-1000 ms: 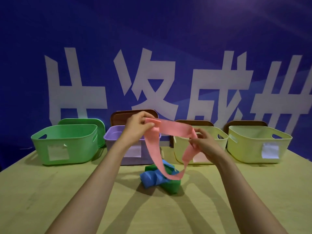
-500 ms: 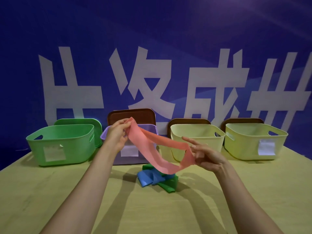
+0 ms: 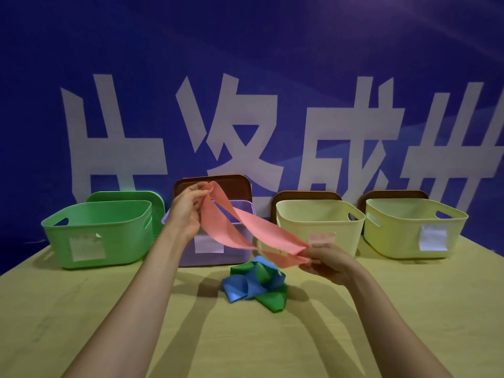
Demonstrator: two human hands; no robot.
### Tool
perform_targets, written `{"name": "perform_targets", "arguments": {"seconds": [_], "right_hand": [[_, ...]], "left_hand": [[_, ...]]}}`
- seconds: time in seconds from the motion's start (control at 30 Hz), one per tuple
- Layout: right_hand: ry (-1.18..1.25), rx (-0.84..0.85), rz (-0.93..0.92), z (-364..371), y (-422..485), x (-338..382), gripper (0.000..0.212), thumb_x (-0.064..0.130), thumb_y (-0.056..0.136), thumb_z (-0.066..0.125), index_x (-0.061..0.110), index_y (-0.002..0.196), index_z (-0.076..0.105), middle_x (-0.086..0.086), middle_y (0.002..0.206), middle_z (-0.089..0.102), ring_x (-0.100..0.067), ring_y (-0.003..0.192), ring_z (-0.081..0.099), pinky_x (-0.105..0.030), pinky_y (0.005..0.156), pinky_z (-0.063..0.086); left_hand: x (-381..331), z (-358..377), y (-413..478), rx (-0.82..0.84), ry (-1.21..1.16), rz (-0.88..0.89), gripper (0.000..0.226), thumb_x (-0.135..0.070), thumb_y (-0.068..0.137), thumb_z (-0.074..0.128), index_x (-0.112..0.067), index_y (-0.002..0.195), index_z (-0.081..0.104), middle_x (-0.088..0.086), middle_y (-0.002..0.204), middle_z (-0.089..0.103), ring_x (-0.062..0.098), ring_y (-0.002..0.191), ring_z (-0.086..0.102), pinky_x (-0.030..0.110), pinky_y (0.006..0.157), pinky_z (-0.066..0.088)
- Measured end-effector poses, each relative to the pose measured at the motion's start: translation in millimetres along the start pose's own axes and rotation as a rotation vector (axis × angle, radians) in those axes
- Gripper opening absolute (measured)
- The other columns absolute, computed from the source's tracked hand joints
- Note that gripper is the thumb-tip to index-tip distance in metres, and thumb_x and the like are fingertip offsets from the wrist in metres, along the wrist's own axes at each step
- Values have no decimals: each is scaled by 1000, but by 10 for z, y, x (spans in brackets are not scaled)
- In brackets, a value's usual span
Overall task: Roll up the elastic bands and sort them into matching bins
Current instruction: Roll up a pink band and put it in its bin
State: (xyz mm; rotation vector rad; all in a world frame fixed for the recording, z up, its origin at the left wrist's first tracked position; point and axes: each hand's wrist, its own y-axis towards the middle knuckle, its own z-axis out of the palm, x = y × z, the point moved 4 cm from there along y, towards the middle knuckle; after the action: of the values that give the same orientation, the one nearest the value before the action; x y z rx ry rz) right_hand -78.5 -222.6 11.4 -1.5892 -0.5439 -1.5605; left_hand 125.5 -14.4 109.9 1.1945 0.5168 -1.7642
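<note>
Biggest thing here is the dark blue backdrop with huge white characters (image 3: pixel 245 50), way behind both hands. Under the hands is a pale yellowish wooden counter (image 3: pixel 81 309). Four plastic bins with cut-out handles sit in a row at its far side. There's a green plastic bin (image 3: pixel 109 233) off to the outside of the left hand, and a lilac plastic bin (image 3: pixel 234 257) right behind the left hand. A cream-yellow plastic bin (image 3: pixel 313 222) is just beyond the right hand, and a yellow-green plastic bin (image 3: pixel 403 230) is further out past the right hand. Lids stand behind them: a green lid (image 3: pixel 122 195) behind the green one and a brown lid (image 3: pixel 234 186) behind the lilac one. Both bare forearms reach in from the bottom. The left hand (image 3: pixel 185 211) is raised, fingers curled and pinching one end of a flat pink elastic band loop (image 3: pixel 261 226). The right hand (image 3: pixel 330 263) is lower and pinches the other end between thumb and fingertips. So the pink band hangs stretched in the air, slanting down from left hand to right, its two strands a bit apart and twisted. On the counter, below and between the hands, a blue elastic band (image 3: pixel 240 287) and a dark green elastic band (image 3: pixel 275 300) lie tangled together in a loose heap. Each bin front has a small paper label, like the white paper label (image 3: pixel 86 248) on the green one, but I can't read any of them.
</note>
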Motion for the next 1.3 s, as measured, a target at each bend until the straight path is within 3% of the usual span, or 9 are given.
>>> {"name": "perform_targets", "arguments": {"seconds": [0.17,0.27,0.4,0.63,0.73,0.83,0.97,1.1,1.3], "right_hand": [[655,303,-25,46,-48,9,58,-4,29,94,2,82,73,-14,83,68,-26,82,71,-47,79,57],[719,334,-74,77,-42,41,67,6,31,95,1,94,74,-6,69,66,-20,74,69,-43,96,48],[275,166,49,166,15,-16,44,43,87,61,1,99,64,-5,66,50,-16,61,51,-33,73,48],[-689,-6,108,222,-70,-9,53,54,97,36,17,131,51,-10,136,47,-30,123,47,-42,95,43],[-766,-123,-69,306,-135,228,49,46,97,44,14,133,50,-7,135,51,-24,118,50,-38,95,42],[-523,-271,-442,375,-286,586,31,37,94,54,15,114,63,-4,117,64,-19,107,57,-32,90,46],[-259,-96,-772,617,-679,1098,20,34,94,53,20,97,67,-3,97,71,-17,95,67,-31,84,54],[-346,-67,-938,717,-924,1500,11,20,90,61,12,96,67,-4,87,69,-7,78,67,-22,66,56],[-243,7,-982,795,-998,1802,7,15,90,62,13,92,68,1,82,68,-4,75,64,-18,67,52]], "left_hand": [[134,-148,59,-52,-72,-82,22,1,88,49,-18,86,60,-3,76,64,8,66,51,16,51,41],[203,-135,60,-16,-91,-92,22,4,87,51,-15,91,61,-5,76,68,7,72,55,17,62,42],[184,22,-9,118,58,-34,20,4,88,56,-9,102,61,8,97,65,14,85,60,22,67,48],[-49,535,-308,331,334,82,16,-9,88,63,-14,103,67,3,102,67,16,93,64,26,73,57],[-96,710,-413,405,399,55,14,-11,88,64,-17,100,68,0,99,69,13,91,65,25,75,56],[-98,849,-464,441,437,50,12,-11,86,66,-16,96,70,2,96,70,15,92,65,28,80,54],[-172,976,-497,385,464,173,9,-15,82,72,-21,90,73,3,95,73,19,99,67,37,97,49],[-384,1065,-533,354,365,235,23,-19,79,75,-22,100,68,6,101,72,21,100,67,40,96,51],[-406,1134,-593,493,312,147,39,-21,85,68,-13,121,56,10,114,67,22,101,67,39,86,56]]}}
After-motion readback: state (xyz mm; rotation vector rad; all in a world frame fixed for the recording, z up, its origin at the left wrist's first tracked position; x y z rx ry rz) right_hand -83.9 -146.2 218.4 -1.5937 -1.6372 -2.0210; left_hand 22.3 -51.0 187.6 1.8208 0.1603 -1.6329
